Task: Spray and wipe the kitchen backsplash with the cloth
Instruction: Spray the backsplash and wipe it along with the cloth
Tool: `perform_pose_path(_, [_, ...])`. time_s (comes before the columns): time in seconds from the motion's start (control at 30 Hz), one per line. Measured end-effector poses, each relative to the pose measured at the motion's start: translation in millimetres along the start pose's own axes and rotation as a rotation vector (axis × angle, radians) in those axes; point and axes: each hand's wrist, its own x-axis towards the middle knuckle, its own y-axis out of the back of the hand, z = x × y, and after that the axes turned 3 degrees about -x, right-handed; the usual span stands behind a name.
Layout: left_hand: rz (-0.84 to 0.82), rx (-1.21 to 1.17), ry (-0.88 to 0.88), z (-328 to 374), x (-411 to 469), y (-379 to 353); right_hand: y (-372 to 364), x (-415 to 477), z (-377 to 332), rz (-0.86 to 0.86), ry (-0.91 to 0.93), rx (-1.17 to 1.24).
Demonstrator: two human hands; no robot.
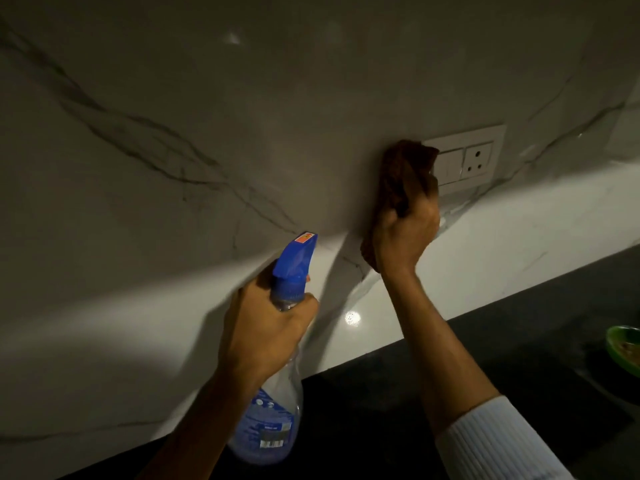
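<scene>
Nearest the camera: your right forearm enters from lower right, with a white ribbed sleeve [498, 441] pushed up to about mid-forearm. Your left forearm enters from lower centre, bare.

Left hand [266, 327]: fingers closed round the neck of the spray bottle [266, 420]. Bottle is clear, with a blue-and-white label and a barcode low on it, and its body hangs below the hand in front of the dark worktop [502, 362]. The blue trigger head [296, 259] rises above the hand, nozzle aimed up and toward the wall. Whether a finger rests on the trigger: cannot tell, since the head hides it. The bottle is blurred.

Right hand [405, 233]: raised higher and further in, closed on a brown cloth [401, 174], bunched, pressing it flat to the backsplash [173, 188]. The cloth spills above the fingers and also hangs below the wrist. Its upper edge overlaps the left side of a white switch plate [471, 157], which carries rocker switches and a round-pin socket.

Backsplash: glossy white marble-look slab with grey veins, its upper part in shadow, a bright band of light along its lower part and one small glare spot near the worktop edge.

Far right on the worktop: a green bowl [623, 348], cut by the frame edge, contents unclear.
</scene>
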Motion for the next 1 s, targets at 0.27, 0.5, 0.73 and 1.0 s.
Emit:
perform_pose_path(0.27, [0.141, -0.018, -0.019, 5, 4, 5, -14, 20, -38, -0.027, 0.362, -0.090])
perform_pose_path(0.5, [0.200, -0.037, -0.090, 19, 12, 20, -25, 62, -53, 0.215, 0.143, 0.009])
perform_pose_path(0.73, [0.225, -0.029, -0.145, 31, 20, 22, -20, 33, -68, -0.082, 0.731, -0.173])
perform_pose_path(1.0, [0.325, -0.035, -0.196, 40, 32, 39, -20, 81, -79, 0.197, 0.227, 0.024])
